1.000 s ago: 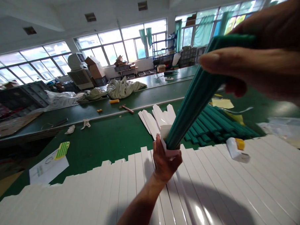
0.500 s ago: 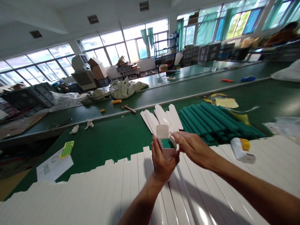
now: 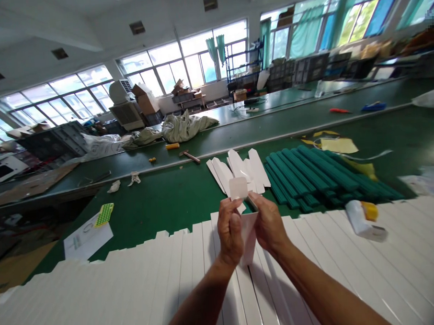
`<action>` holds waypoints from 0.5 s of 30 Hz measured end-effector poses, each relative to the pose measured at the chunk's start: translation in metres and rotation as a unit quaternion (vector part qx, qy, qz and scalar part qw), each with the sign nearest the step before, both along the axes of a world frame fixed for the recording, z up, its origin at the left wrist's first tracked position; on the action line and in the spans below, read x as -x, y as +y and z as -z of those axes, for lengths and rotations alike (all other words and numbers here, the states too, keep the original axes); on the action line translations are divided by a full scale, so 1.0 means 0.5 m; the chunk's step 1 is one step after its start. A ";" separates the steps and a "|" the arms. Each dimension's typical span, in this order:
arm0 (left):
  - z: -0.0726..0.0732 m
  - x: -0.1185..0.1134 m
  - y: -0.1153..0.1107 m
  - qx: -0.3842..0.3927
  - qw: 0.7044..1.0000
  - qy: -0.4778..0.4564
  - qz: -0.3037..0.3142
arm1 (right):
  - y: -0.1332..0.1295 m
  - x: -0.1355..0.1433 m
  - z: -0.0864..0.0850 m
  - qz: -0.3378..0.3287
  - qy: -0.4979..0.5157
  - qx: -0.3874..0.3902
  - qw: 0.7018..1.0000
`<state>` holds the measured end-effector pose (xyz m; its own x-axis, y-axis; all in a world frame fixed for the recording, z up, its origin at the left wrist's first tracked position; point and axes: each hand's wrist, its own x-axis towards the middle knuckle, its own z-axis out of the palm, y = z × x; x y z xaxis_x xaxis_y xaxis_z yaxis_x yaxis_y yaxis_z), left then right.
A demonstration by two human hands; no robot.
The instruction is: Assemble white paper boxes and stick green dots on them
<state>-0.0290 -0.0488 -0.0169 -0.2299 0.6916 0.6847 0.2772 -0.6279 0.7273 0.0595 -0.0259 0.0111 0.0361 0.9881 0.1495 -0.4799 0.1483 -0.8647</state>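
Between my hands is a long white carton (image 3: 248,235), its square end flap standing up and something green visible inside its open end. My left hand (image 3: 230,229) grips the carton's left side near the opening. On the right side, my right hand (image 3: 270,222) holds it with fingers at the rim. Long white boxes (image 3: 153,280) lie side by side beneath my arms. Just beyond the carton are flat white cardboard pieces (image 3: 221,174), with a pile of green ribbed rods (image 3: 311,173) to their right.
A white and yellow tape dispenser (image 3: 365,220) rests on the boxes at right. Farther back lie a hammer (image 3: 191,157), yellow paper (image 3: 338,145) and crumpled cloth (image 3: 186,126). Printed paper (image 3: 89,239) is at left.
My left hand has shifted up to the carton's rim. My right hand has closed round its right side. The carton now shows more of its long side, and the view has turned slightly.
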 end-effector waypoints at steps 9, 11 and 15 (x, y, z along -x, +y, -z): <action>-0.023 -0.007 0.009 0.052 0.991 -0.125 0.011 | 0.009 0.000 -0.013 -0.003 -0.090 -0.060 0.994; -0.022 -0.006 0.009 0.048 0.993 -0.111 0.002 | 0.009 0.005 -0.013 0.025 -0.091 -0.082 0.992; -0.024 0.016 0.009 0.009 0.998 0.047 -0.039 | 0.012 0.006 -0.004 0.055 -0.080 -0.151 0.984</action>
<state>-0.0369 -0.0444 -0.0052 -0.2188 0.6864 0.6935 0.3928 -0.5886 0.7065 0.0563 -0.0200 0.0129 0.0917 0.8891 0.4484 -0.3090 0.4535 -0.8360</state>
